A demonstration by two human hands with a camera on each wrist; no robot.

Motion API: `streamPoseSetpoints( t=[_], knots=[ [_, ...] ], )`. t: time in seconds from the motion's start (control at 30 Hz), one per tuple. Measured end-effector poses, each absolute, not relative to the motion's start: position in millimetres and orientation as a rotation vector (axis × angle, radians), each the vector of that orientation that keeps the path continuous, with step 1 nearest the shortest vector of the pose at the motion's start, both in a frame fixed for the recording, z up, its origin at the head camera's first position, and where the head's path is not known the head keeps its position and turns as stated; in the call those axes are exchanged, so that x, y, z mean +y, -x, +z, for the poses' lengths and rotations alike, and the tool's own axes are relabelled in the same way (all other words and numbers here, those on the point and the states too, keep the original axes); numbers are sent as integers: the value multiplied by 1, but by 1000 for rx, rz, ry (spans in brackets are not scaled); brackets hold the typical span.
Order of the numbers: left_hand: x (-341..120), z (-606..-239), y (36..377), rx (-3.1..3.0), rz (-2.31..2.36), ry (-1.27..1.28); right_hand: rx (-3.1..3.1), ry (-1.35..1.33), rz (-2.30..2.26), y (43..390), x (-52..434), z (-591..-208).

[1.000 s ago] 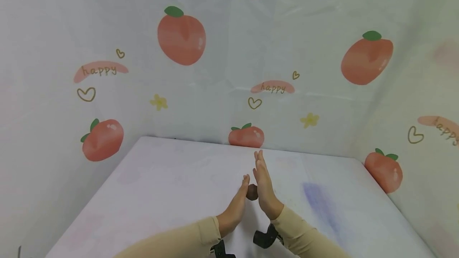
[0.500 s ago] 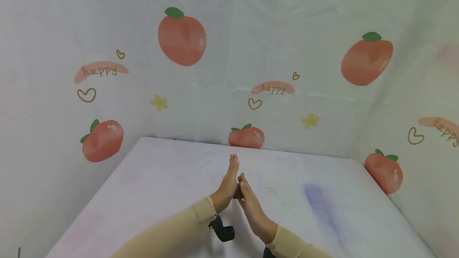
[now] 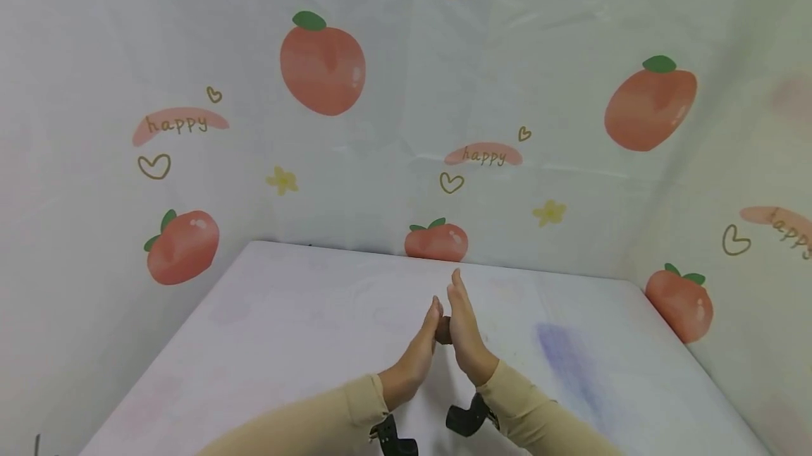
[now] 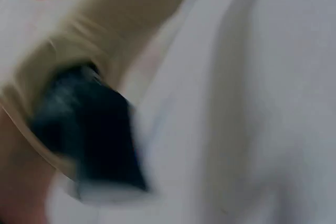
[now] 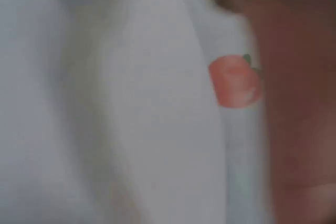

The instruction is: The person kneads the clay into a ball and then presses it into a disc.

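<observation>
Above the white table [image 3: 285, 343], my two hands stand palm to palm with a small brown lump [image 3: 443, 330] pressed between them. My left hand [image 3: 415, 357] has straight fingers pointing up and forward. My right hand [image 3: 465, 333], also flat, reaches a little farther forward than the left. Only a bit of the lump shows between the palms. The left wrist view is blurred and shows a beige sleeve [image 4: 100, 45] and a black strap [image 4: 89, 129]. The right wrist view is blurred too, with skin [image 5: 294, 119] at its right side.
A white cloth printed with red fruits [image 3: 322, 65], hearts and "happy" hangs behind and beside the table. A faint blue smear [image 3: 564, 357] marks the table on the right. Black wrist mounts [image 3: 466, 419] sit at both cuffs.
The palms rub across each other: the left hand has slid back from its forward reach and the right hand has slid forward, the lump staying between them.
</observation>
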State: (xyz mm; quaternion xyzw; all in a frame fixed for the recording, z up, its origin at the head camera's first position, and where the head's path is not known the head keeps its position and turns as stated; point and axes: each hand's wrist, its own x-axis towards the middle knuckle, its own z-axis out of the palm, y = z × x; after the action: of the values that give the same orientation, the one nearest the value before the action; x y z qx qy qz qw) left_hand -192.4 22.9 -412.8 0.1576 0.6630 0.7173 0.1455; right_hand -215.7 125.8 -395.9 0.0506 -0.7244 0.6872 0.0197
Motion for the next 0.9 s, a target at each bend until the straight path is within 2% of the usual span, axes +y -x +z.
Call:
streamPoseSetpoints(
  t=[0.13, 0.27, 0.4, 0.53, 0.73, 0.9],
  knots=[
    [22, -401, 198, 1880, 2161, -496, -2270, -99, 2158, 213, 123, -409],
    [17, -396, 213, 1917, 2202, -384, -2349, -107, 2162, 196, 116, -414],
    [13, -402, 226, 1980, 2181, -269, -2398, -211, 2232, 180, 113, -407],
    [14, -417, 223, 2044, 2091, -304, -2305, -305, 2274, 175, 114, -392],
    [25, -421, 205, 2048, 2009, -370, -2238, -229, 2209, 195, 125, -368],
    [27, -403, 196, 1945, 2089, -510, -2335, -42, 2167, 219, 130, -373]
  ],
)
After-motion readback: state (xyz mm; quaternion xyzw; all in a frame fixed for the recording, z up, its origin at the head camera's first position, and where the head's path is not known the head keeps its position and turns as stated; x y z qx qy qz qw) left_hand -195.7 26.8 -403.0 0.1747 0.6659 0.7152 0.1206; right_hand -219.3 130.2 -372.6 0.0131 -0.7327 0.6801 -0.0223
